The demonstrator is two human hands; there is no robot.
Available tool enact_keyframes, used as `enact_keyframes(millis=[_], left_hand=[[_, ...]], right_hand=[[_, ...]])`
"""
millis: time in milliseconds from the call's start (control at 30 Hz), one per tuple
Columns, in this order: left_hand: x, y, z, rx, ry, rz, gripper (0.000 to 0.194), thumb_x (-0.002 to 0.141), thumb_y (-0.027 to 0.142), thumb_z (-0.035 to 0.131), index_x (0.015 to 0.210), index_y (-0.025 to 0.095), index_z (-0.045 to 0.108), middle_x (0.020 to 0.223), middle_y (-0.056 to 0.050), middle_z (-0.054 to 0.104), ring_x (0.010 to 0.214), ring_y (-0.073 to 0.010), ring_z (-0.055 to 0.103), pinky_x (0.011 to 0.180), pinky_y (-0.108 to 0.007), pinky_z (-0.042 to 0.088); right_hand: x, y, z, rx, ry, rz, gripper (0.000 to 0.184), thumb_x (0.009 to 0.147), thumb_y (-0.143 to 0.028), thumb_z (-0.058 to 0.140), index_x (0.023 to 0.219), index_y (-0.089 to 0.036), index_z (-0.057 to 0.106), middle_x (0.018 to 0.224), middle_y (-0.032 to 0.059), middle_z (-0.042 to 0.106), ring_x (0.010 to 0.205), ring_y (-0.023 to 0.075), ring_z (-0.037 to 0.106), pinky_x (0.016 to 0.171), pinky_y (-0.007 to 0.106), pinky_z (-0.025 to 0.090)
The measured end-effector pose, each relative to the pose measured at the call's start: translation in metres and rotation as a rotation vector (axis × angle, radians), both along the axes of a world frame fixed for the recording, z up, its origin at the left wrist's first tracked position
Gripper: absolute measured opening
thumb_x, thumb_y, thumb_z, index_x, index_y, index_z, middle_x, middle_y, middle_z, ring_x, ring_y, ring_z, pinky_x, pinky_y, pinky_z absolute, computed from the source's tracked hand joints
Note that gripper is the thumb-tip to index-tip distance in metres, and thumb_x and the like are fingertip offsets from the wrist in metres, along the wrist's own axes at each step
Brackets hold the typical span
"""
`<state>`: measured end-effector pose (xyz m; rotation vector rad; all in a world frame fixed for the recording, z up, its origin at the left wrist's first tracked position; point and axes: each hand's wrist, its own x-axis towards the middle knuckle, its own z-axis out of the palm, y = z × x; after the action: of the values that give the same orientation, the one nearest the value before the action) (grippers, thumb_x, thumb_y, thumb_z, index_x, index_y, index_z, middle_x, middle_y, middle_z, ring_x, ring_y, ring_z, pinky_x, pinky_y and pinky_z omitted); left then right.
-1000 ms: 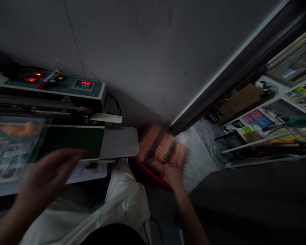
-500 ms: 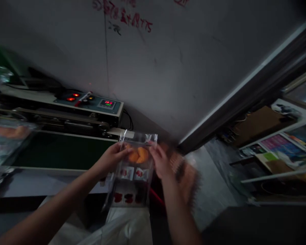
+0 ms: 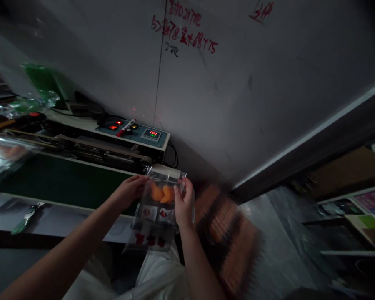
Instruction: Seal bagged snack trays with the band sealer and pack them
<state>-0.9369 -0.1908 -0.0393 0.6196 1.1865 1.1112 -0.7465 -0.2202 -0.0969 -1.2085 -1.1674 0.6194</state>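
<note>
A clear plastic bag point(image 3: 145, 228) hangs between my two hands at the right end of the green conveyor belt point(image 3: 81, 181). Inside it are orange pieces point(image 3: 162, 194) near the top, two small white packets point(image 3: 157, 213) in the middle and dark red pieces point(image 3: 151, 239) below. My left hand point(image 3: 129, 192) pinches the bag's upper left edge. On the upper right side, the fingers of my right hand point(image 3: 184, 204) are closed on the same bag. Its top edge is beside the end of the sealing machine point(image 3: 134, 135), whose display reads 190.
Another filled clear bag point(image 3: 8, 156) lies on the belt at far left. A red-and-white marker point(image 3: 126, 127) rests on the control panel. Green-handled scissors point(image 3: 26, 218) lie below the belt. Blurred brown boxes point(image 3: 228, 225) stand at my right, near shelves point(image 3: 353, 229).
The bag has shifted slightly left and its lower end is tilted left. Both hands still grip it. The view has swung left, bringing the scissors into sight.
</note>
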Motion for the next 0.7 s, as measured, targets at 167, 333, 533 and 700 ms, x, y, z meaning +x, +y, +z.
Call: enact_keyframes(millis=[167, 333, 533, 700], left_hand=[[0.002, 0.017, -0.006, -0.088, 0.008, 0.077, 0.017, 0.067, 0.017, 0.081, 0.076, 0.014, 0.067, 0.066, -0.001, 0.067, 0.052, -0.0112, 0.062, 0.046, -0.017, 0.050], [0.005, 0.039, -0.006, -0.198, -0.027, 0.009, 0.007, 0.068, 0.008, 0.075, 0.073, 0.009, 0.070, 0.068, -0.009, 0.071, 0.056, -0.0152, 0.066, 0.052, -0.022, 0.057], [0.010, 0.048, -0.007, -0.135, 0.062, 0.105, 0.015, 0.062, 0.009, 0.082, 0.068, 0.010, 0.068, 0.062, -0.007, 0.069, 0.048, -0.0139, 0.063, 0.045, -0.019, 0.052], [0.001, 0.047, -0.003, -0.088, 0.124, 0.144, 0.019, 0.058, 0.012, 0.085, 0.068, 0.010, 0.069, 0.061, -0.008, 0.069, 0.048, -0.0153, 0.062, 0.043, -0.021, 0.051]], right_hand=[[0.004, 0.004, -0.002, 0.017, -0.193, -0.046, 0.042, 0.096, -0.041, 0.049, 0.124, -0.016, 0.069, 0.126, 0.0148, 0.070, 0.118, 0.0245, 0.064, 0.103, 0.041, 0.051], [0.002, 0.013, -0.014, 0.033, -0.204, -0.129, 0.045, 0.096, -0.039, 0.047, 0.129, -0.015, 0.066, 0.128, 0.0162, 0.068, 0.119, 0.0252, 0.062, 0.103, 0.043, 0.051], [-0.009, 0.027, -0.025, -0.046, -0.205, -0.245, 0.042, 0.093, -0.036, 0.048, 0.122, -0.013, 0.068, 0.117, 0.0187, 0.069, 0.108, 0.0267, 0.065, 0.094, 0.041, 0.053], [-0.030, 0.038, -0.027, -0.093, -0.158, -0.219, 0.045, 0.093, -0.036, 0.048, 0.125, -0.009, 0.066, 0.114, 0.0209, 0.066, 0.103, 0.0271, 0.064, 0.090, 0.040, 0.054]])
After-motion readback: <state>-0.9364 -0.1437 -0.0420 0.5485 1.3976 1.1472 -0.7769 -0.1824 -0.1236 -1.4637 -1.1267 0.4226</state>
